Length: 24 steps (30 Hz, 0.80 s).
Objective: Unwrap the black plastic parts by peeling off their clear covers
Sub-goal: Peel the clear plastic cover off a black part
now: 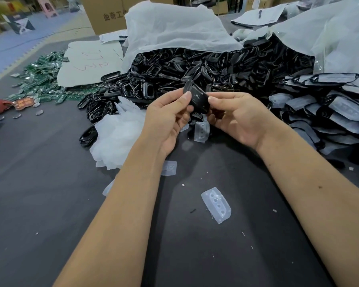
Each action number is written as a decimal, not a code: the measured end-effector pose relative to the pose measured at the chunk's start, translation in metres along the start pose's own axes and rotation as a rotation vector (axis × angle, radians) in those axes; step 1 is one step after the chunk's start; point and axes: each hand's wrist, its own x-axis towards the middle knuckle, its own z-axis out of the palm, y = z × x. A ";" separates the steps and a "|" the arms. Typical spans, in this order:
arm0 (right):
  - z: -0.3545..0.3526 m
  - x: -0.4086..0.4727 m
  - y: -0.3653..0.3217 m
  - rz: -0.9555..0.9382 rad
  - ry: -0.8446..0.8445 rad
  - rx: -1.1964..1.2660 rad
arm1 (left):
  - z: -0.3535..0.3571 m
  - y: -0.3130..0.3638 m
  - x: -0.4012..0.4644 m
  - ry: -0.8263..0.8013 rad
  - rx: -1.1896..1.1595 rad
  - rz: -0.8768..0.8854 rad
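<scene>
1. Closest in, a clear cover with a row of button bumps lies alone on the dark table.
2. Left hand and right hand both pinch one black part between thumb and fingers, held up above the table.
3. Behind it, a big black parts pile spills from a white bag.
4. Far back, a box with Chinese print, "曲奇" readable.
</scene>
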 end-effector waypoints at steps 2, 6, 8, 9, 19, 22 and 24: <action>-0.001 0.000 0.001 -0.005 -0.009 0.001 | 0.000 0.000 0.001 0.007 -0.002 -0.018; 0.000 -0.002 0.003 -0.036 -0.021 -0.001 | 0.000 -0.001 0.003 0.038 0.017 -0.035; 0.001 -0.002 0.005 -0.068 -0.008 0.014 | 0.001 -0.003 0.003 0.044 0.025 -0.023; 0.001 -0.002 0.005 -0.091 0.005 0.022 | 0.002 -0.003 0.002 0.042 0.020 -0.016; -0.004 -0.019 -0.023 -0.507 0.204 -0.784 | 0.018 -0.007 -0.005 0.101 0.140 0.165; -0.015 -0.036 -0.038 -0.652 0.265 -1.067 | 0.042 -0.005 -0.006 0.052 0.291 0.212; -0.031 -0.048 -0.052 -0.734 0.286 -1.245 | 0.066 -0.004 -0.003 0.007 0.312 0.191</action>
